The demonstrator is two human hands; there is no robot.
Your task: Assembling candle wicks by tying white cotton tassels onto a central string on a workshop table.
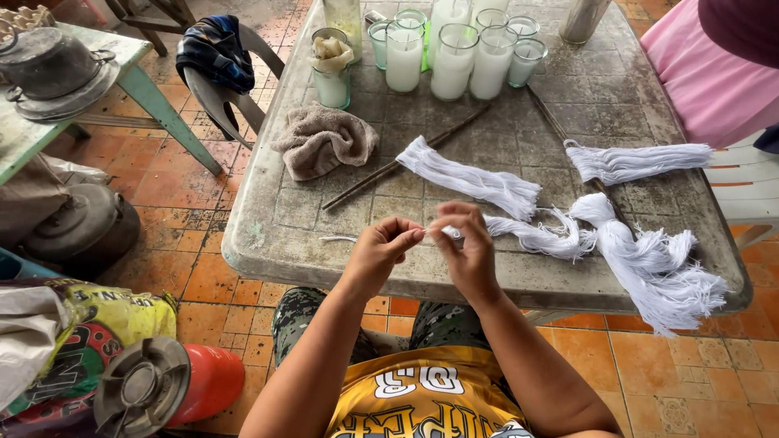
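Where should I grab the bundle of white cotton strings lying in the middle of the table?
Grip the bundle of white cotton strings at its bound upper-left end, coming from above. There the strands are gathered tight, while the lower-right end fans loose and would slip apart.

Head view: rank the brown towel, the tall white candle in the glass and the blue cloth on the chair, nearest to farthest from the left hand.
From the left hand:
1. Brown towel, crumpled on the table, up and left of the hand.
2. Tall white candle, in the glass at the table's far side.
3. Blue cloth, draped over the chair off the table's left.
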